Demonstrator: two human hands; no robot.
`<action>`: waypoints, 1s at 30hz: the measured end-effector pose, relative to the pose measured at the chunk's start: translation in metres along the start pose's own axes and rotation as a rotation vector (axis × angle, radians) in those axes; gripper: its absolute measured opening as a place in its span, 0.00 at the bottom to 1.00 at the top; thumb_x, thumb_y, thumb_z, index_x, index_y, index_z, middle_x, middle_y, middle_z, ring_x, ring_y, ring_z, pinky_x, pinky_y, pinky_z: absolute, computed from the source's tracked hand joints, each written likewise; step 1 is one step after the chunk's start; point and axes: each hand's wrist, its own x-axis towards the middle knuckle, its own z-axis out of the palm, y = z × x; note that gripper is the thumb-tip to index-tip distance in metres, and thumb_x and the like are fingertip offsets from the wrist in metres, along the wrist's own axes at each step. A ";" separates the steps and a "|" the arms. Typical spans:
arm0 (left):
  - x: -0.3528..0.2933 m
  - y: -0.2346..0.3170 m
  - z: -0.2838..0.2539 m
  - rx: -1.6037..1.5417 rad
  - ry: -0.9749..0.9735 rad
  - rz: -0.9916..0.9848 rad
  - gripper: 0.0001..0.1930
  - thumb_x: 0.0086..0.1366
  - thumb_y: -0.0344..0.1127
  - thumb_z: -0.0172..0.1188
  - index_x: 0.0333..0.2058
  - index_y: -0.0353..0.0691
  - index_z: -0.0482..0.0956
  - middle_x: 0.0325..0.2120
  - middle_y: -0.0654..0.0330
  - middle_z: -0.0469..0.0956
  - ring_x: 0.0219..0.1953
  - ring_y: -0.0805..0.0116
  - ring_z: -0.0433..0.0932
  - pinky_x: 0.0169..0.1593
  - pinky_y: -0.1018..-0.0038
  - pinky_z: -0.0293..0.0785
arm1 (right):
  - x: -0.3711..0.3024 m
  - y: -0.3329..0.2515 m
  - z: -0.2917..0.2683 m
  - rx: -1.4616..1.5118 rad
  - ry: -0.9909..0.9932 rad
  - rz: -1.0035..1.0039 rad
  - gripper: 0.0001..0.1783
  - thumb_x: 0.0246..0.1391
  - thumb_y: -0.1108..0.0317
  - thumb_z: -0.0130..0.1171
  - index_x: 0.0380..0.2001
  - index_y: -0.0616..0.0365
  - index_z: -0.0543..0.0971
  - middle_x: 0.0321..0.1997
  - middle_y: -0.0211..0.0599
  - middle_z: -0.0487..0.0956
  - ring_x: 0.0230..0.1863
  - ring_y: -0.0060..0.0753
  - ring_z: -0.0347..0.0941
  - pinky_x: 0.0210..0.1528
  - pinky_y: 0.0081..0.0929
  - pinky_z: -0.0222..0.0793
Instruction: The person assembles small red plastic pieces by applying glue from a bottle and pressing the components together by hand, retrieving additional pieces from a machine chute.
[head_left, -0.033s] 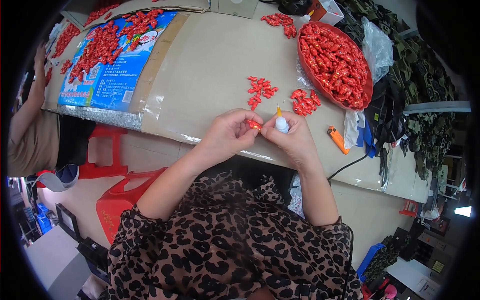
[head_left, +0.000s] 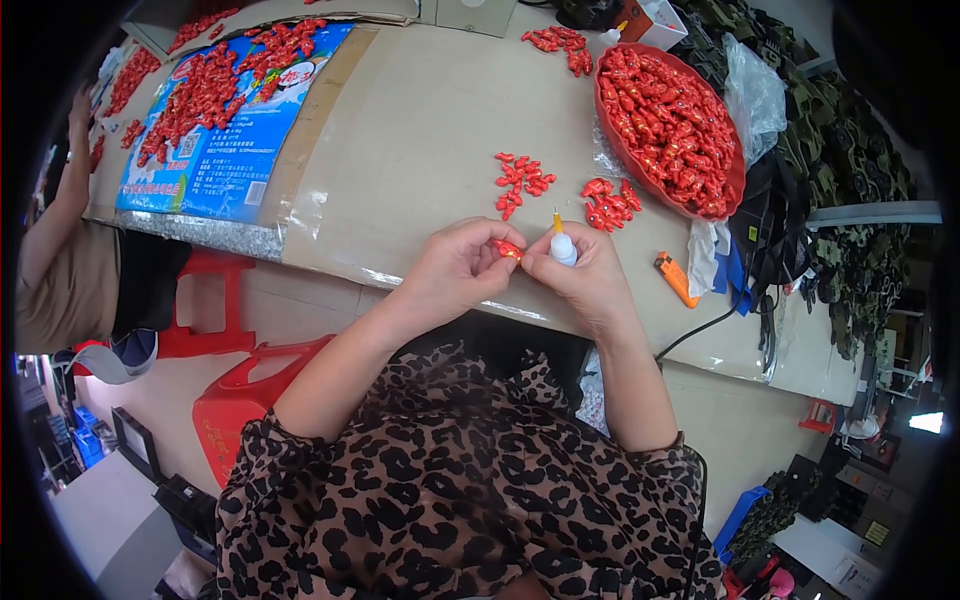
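Observation:
Between the thumb and fingers of my left hand (head_left: 455,268) is a small glossy red piece (head_left: 509,250) with gold marks. My right hand (head_left: 592,280) is closed around a small white squeeze bottle (head_left: 564,251). Its yellow tip and thin needle point up and away from me. The fingertips of both hands nearly meet at the red piece, over the near part of the table; whether the right fingers touch it I cannot tell. Just beyond my hands lie two loose groups of red pieces, one straight ahead (head_left: 520,182) and one to the right (head_left: 610,205).
A red basin (head_left: 742,190) heaped with red pieces stands at the right. An orange lighter-like tool (head_left: 677,279) lies nearer me, beside white tissue (head_left: 706,250). At the left, red pieces cover a blue printed sheet (head_left: 235,170). Another person's arm (head_left: 68,190) shows at the far left, near red stools (head_left: 235,400).

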 end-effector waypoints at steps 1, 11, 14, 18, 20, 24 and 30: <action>0.000 0.000 0.000 0.001 -0.002 0.000 0.10 0.55 0.20 0.49 0.37 0.33 0.68 0.27 0.69 0.67 0.26 0.88 0.64 0.27 0.91 0.61 | 0.000 0.000 0.000 0.001 0.001 -0.001 0.03 0.39 0.74 0.57 0.21 0.62 0.74 0.20 0.26 0.73 0.22 0.11 0.65 0.25 0.10 0.59; -0.001 0.001 0.001 0.022 0.004 0.012 0.10 0.54 0.19 0.49 0.36 0.33 0.68 0.27 0.68 0.67 0.25 0.88 0.64 0.26 0.91 0.61 | 0.001 0.002 -0.001 0.011 0.002 0.021 0.04 0.37 0.74 0.57 0.20 0.62 0.75 0.19 0.25 0.72 0.21 0.11 0.64 0.24 0.10 0.58; -0.001 0.002 0.001 0.026 0.004 0.010 0.10 0.54 0.19 0.49 0.36 0.33 0.69 0.27 0.68 0.66 0.25 0.88 0.64 0.26 0.91 0.61 | 0.001 0.003 -0.001 0.020 0.002 0.012 0.04 0.37 0.74 0.58 0.20 0.62 0.75 0.19 0.25 0.72 0.21 0.11 0.64 0.24 0.10 0.58; -0.002 0.001 0.001 0.033 0.004 0.024 0.10 0.53 0.19 0.49 0.36 0.33 0.69 0.28 0.68 0.66 0.25 0.88 0.64 0.26 0.91 0.61 | 0.001 0.002 -0.001 0.010 -0.007 0.012 0.04 0.37 0.74 0.58 0.20 0.62 0.75 0.19 0.25 0.72 0.21 0.11 0.64 0.24 0.10 0.58; -0.002 0.002 0.001 0.042 0.004 0.022 0.10 0.53 0.19 0.49 0.36 0.33 0.69 0.28 0.68 0.65 0.25 0.88 0.64 0.26 0.91 0.61 | 0.001 0.002 -0.001 0.026 -0.005 0.009 0.03 0.37 0.74 0.57 0.19 0.62 0.75 0.19 0.24 0.72 0.21 0.10 0.64 0.23 0.10 0.57; -0.002 0.003 0.001 0.039 0.001 0.019 0.10 0.53 0.19 0.49 0.36 0.33 0.69 0.28 0.68 0.65 0.24 0.88 0.63 0.26 0.91 0.60 | 0.002 0.003 -0.001 0.042 -0.001 -0.009 0.03 0.36 0.74 0.57 0.19 0.62 0.75 0.18 0.24 0.71 0.21 0.10 0.63 0.23 0.10 0.57; -0.002 0.004 0.001 0.061 0.002 0.026 0.10 0.53 0.18 0.49 0.36 0.33 0.69 0.28 0.68 0.64 0.24 0.88 0.63 0.25 0.91 0.60 | 0.001 0.002 -0.001 0.019 0.000 0.021 0.03 0.36 0.74 0.57 0.19 0.61 0.74 0.18 0.24 0.71 0.20 0.10 0.63 0.22 0.10 0.56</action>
